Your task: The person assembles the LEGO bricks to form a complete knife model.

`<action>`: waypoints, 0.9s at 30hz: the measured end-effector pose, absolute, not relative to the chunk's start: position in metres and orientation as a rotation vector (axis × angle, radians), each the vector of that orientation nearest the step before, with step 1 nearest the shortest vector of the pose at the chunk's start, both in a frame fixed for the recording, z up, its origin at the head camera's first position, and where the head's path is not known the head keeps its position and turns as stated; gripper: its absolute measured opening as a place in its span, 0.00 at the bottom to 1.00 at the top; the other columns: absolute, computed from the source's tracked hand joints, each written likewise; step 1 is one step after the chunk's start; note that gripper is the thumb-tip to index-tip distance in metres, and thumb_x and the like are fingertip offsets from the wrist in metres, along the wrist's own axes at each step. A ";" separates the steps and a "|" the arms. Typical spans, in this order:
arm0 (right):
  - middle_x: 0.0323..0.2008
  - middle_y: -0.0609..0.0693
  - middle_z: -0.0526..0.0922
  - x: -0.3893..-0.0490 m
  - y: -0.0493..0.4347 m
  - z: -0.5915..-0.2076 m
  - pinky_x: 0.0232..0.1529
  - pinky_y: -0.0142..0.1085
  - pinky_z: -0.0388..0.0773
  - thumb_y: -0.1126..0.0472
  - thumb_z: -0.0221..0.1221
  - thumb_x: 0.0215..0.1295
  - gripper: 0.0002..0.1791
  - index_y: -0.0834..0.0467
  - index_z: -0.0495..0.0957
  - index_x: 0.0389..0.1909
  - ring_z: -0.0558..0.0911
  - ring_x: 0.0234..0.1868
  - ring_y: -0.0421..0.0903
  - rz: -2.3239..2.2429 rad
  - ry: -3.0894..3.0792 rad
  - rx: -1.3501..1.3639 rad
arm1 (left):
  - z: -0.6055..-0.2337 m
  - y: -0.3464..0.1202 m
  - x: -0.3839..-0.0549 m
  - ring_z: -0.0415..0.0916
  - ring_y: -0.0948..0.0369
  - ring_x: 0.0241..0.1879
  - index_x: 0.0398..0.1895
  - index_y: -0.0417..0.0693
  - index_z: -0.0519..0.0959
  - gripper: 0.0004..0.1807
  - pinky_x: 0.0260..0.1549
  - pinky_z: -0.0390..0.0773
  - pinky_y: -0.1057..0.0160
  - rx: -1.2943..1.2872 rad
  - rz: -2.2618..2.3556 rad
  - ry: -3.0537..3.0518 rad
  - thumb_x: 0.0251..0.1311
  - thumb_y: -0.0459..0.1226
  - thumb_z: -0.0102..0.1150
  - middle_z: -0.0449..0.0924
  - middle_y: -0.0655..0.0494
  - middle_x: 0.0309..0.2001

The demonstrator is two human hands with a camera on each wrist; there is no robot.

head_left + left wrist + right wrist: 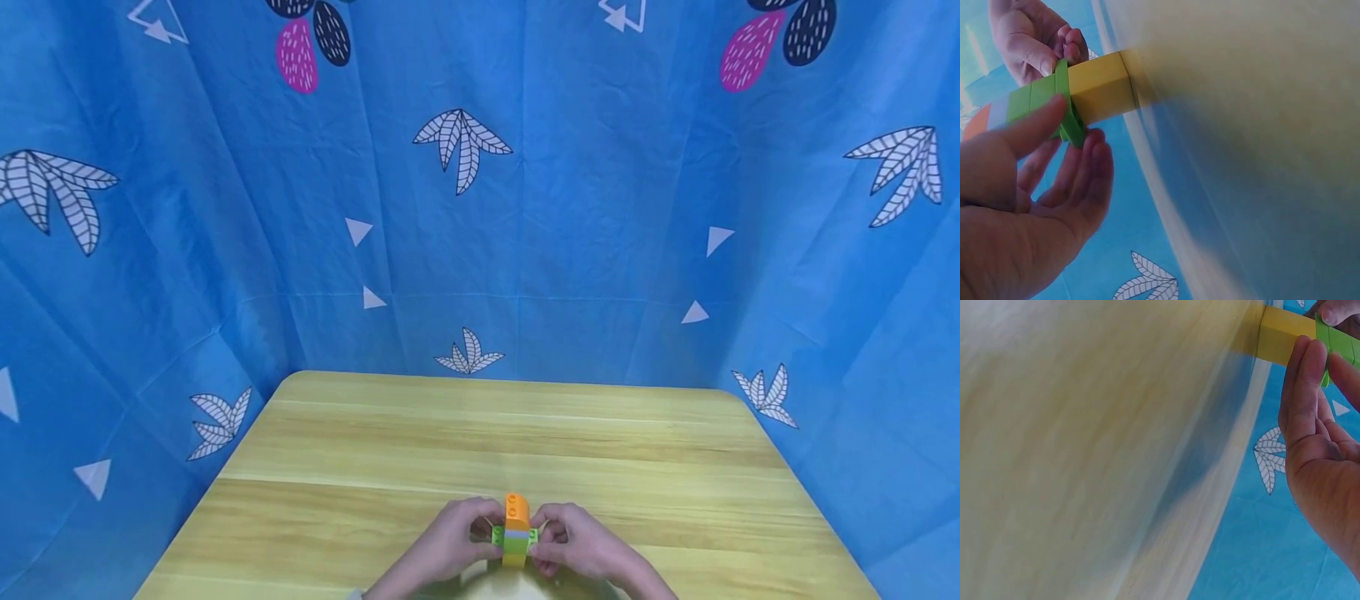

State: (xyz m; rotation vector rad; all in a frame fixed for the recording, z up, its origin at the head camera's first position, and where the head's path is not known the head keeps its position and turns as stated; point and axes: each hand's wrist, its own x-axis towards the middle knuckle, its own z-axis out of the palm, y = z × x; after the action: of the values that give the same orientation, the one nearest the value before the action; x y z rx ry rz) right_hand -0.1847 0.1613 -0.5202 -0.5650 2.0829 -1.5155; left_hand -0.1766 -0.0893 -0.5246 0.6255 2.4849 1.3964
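Observation:
A stack of toy building blocks (515, 543) stands upright near the front of the table, between the two hands. Its orange top block (517, 512) shows studs. Below come a thin pale lavender layer (999, 111) and green blocks (1030, 99). A wider green plate (1062, 78) juts out on both sides, above a yellow block (1102, 87) at the bottom. My left hand (459, 540) pinches the plate's left end between thumb and fingers. On the opposite side, my right hand (576, 543) pinches the right end. Fingers partly cover the plate in both wrist views.
The wood-grain table (337, 450) has rounded far corners. A blue curtain (585, 208) printed with leaves and triangles hangs behind it and along both sides. Shadows of the hands and stack fall on the tabletop.

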 end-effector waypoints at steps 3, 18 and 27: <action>0.32 0.58 0.87 -0.185 0.162 -0.520 0.33 0.38 0.88 0.68 0.66 0.66 0.13 0.67 0.77 0.48 0.86 0.30 0.49 -1.518 2.081 -0.563 | -0.524 -0.089 -0.176 0.81 0.72 0.38 0.47 0.55 0.84 0.19 0.42 0.82 0.75 0.636 1.398 2.484 0.52 0.30 0.75 0.86 0.63 0.46; 0.32 0.57 0.87 -0.185 0.162 -0.521 0.33 0.39 0.88 0.66 0.66 0.68 0.14 0.67 0.77 0.50 0.86 0.30 0.49 -1.517 2.074 -0.561 | -0.522 -0.090 -0.177 0.82 0.70 0.37 0.48 0.51 0.84 0.20 0.39 0.84 0.73 0.603 1.445 2.411 0.53 0.27 0.74 0.86 0.56 0.49; 0.32 0.57 0.87 -0.186 0.160 -0.522 0.33 0.38 0.88 0.65 0.66 0.68 0.13 0.66 0.78 0.49 0.86 0.30 0.49 -1.520 2.077 -0.545 | -0.522 -0.091 -0.180 0.83 0.69 0.38 0.49 0.52 0.84 0.20 0.40 0.85 0.72 0.596 1.442 2.406 0.53 0.27 0.74 0.86 0.55 0.49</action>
State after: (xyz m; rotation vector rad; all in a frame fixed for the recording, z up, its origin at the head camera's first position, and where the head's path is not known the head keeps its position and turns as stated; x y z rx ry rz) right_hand -0.1858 0.1603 -0.5215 -0.5453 2.0765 -1.5202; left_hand -0.1800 -0.0910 -0.5217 0.5963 2.4058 1.4416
